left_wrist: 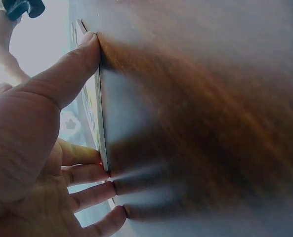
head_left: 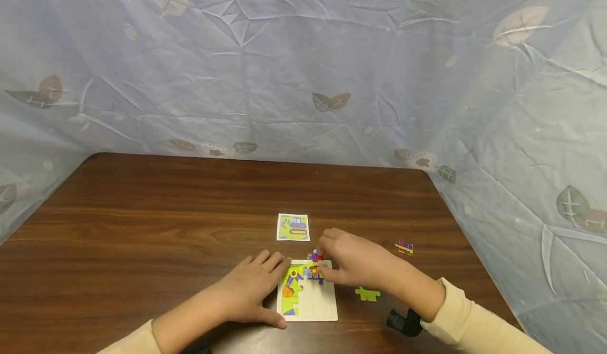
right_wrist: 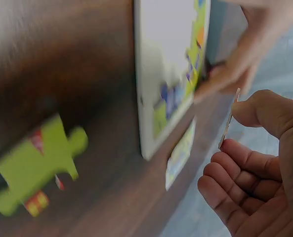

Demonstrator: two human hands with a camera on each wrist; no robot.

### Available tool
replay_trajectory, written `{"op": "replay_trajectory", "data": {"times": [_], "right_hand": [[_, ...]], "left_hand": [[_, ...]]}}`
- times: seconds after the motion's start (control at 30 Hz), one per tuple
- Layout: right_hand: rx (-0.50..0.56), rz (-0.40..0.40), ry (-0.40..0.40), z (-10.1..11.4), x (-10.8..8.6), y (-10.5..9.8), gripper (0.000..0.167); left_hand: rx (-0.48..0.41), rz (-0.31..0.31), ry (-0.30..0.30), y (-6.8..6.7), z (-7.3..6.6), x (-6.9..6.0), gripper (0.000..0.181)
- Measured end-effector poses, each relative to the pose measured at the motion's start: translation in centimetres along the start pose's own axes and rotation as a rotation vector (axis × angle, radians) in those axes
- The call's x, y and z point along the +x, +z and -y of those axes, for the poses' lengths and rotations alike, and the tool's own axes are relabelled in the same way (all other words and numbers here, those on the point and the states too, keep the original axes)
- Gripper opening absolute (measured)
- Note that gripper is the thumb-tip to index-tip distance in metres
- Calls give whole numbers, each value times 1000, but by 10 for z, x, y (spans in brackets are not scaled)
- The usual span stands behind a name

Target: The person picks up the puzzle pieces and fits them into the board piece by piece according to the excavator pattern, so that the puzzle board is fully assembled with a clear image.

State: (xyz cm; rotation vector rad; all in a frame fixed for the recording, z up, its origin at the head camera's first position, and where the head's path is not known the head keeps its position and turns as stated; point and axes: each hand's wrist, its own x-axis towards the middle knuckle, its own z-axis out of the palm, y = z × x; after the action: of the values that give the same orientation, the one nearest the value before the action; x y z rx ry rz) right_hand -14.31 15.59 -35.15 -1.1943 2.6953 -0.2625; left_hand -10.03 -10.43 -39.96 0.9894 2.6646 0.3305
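Observation:
My right hand [head_left: 353, 256] pinches a thin puzzle piece [right_wrist: 228, 123] between thumb and index finger, above the upper part of a white puzzle tray [head_left: 317, 304]. The held piece shows purple, red and yellow stripes in the head view and stands edge-on in the right wrist view. Joined green pieces [head_left: 286, 304] with a digger arm line the tray's left side. My left hand [head_left: 251, 288] lies along the tray's left edge, thumb at its lower corner and fingers extended near its upper corner. In the left wrist view the thumb [left_wrist: 69, 74] touches the tray's edge.
A picture card [head_left: 293, 227] of a digger lies beyond the tray. A green puzzle piece [head_left: 367, 294] lies right of the tray, and a purple striped piece [head_left: 404, 247] farther right. A black device [head_left: 404, 322] sits at the right wrist. Patterned cloth [head_left: 284, 80] hangs around the table.

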Motion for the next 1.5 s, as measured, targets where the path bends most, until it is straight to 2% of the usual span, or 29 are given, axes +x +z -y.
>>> {"op": "replay_trajectory", "data": {"times": [0.2,0.47,0.9,1.1,1.5], "right_hand": [[-10,64,-30,11,-3,17,23],[15,108,-31,20,-4,27,18],[-158,46,-87,23,-2,38,19],[-199,18,-127,25,-2,38,16],[-154,4,-164,25,-4,42,18]], "left_hand": [[20,-13,11,1,0,0,114],[36,-20,16,2,1,1,114],[43,-28,19,2,0,0,114],[41,-32,22,2,1,-1,114],[29,-27,20,2,1,-1,115]]}}
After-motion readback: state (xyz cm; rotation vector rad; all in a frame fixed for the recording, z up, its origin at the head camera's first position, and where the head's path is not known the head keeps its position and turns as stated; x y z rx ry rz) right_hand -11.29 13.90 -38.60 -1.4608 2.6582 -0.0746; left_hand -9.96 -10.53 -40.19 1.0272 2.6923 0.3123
